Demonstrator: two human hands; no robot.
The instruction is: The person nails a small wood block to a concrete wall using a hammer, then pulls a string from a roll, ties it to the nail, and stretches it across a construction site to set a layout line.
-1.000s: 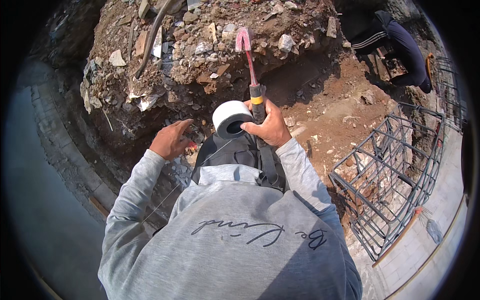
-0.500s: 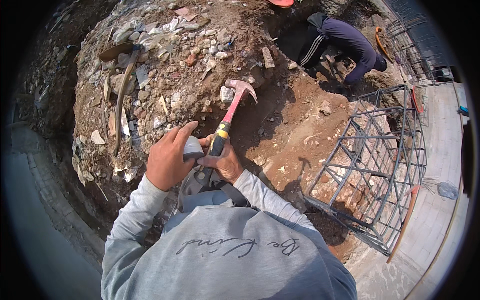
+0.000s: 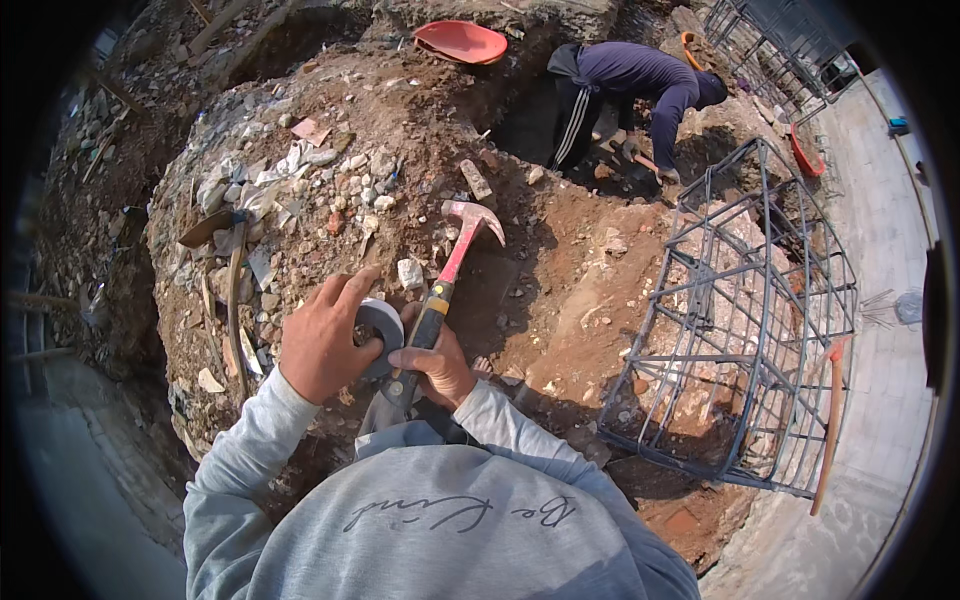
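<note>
My left hand [image 3: 322, 335] is closed around a grey roll of tape [image 3: 394, 320], with the fingers over its far rim and the thumb at its near side. The roll's open centre faces up. In my right hand [image 3: 447, 368] is a claw hammer [image 3: 461, 252] with a red head and shaft and a black-and-yellow grip. Its head points away from me, above the dirt. My right thumb lies across the grip, close to the tape roll, and the other right fingers are partly hidden beneath it.
Ahead is a mound of rubble [image 3: 350, 195] with a wooden-handled digging tool [image 3: 237, 300] on it. A rebar cage [image 3: 757, 350] stands at right, beside an orange-handled tool [image 3: 833, 425] and a concrete strip [image 3: 890, 300]. Another person [image 3: 640, 80] bends over a trench near a red basin [image 3: 462, 42].
The tape roll has turned, so its open centre now shows. My view has shifted, bringing the red basin fully into sight. The hammer stays in my right hand.
</note>
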